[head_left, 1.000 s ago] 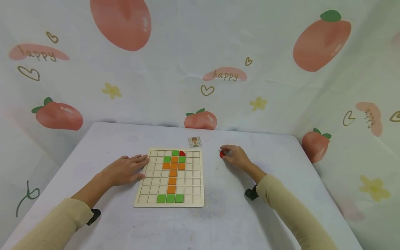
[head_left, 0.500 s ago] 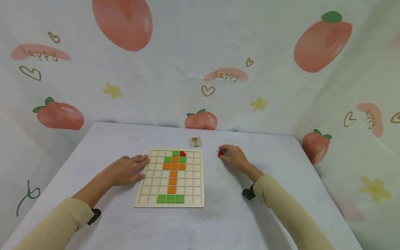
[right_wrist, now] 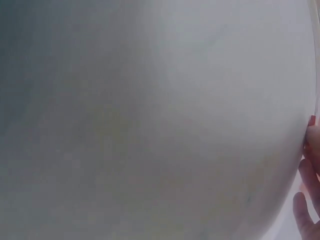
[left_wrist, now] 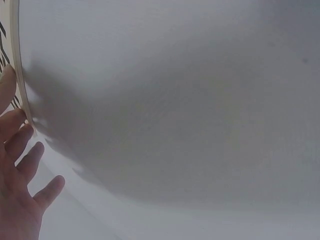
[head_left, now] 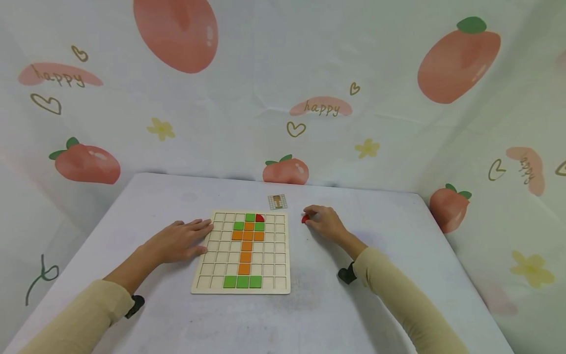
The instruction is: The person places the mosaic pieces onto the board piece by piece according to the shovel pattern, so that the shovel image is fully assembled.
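A pale wooden grid board (head_left: 218, 269) lies on the table, with green and orange square tiles forming a stem shape and a red quarter-round tile (head_left: 260, 218) in its top row. My left hand (head_left: 177, 242) rests at the board's left edge, fingers extended; in the left wrist view its fingertips touch the board's rim (left_wrist: 19, 60). To the right of the board, my right hand (head_left: 326, 223) pinches a red piece (head_left: 304, 219) between thumb and fingers. Most of that piece is covered by the fingers, and only a red corner (right_wrist: 312, 120) shows in the right wrist view.
A small picture card (head_left: 277, 201) with a gridded pattern lies just behind the board's top right corner. The white table (head_left: 318, 314) meets a fruit-printed cloth backdrop (head_left: 247, 118) at the back. Dark wrist devices sit on both wrists.
My right hand has moved a little left toward the board with the red piece in its fingers. The left hand keeps its place at the board's edge.
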The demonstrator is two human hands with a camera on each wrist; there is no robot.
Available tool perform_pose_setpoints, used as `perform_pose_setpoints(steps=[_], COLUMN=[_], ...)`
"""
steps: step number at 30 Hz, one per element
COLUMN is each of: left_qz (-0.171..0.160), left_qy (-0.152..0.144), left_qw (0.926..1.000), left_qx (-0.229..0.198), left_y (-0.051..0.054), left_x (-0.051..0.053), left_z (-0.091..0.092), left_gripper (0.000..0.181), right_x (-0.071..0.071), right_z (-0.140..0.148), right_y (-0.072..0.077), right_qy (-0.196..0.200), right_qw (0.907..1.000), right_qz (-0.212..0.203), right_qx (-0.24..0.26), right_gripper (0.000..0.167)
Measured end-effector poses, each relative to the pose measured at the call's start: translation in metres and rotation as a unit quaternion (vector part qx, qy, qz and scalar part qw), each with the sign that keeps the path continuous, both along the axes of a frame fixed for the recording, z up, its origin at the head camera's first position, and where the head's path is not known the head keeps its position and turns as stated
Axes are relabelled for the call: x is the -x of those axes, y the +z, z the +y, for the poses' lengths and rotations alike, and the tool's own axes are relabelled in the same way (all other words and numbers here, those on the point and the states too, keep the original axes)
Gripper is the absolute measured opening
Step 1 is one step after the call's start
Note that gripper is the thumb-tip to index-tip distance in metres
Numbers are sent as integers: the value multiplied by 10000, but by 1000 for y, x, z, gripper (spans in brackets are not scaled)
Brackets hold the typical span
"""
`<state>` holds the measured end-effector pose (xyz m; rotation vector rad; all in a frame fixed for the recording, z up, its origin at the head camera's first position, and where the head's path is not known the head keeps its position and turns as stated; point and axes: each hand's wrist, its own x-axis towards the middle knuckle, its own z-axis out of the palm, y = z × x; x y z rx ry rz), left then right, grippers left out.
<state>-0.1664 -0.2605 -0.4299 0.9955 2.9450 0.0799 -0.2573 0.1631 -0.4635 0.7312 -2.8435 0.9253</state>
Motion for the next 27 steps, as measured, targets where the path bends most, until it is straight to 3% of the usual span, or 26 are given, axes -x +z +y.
perform_pose_setpoints(steps=[14,27], left_qz=[22,26], left_qy=[16,54], left_qw=[10000,10000], left_qx=[-34,-4], left_y=[-3,-2], left_x=[1,0], left_z=[-1,-2], left_gripper=[62,62], right_x=[6,-3], right_z=[-43,-100], right_y=[18,22], right_qy=[250,440], right_qw=[9991,9989], right_qz=[305,156], right_qx=[-167,-80], right_gripper=[32,31])
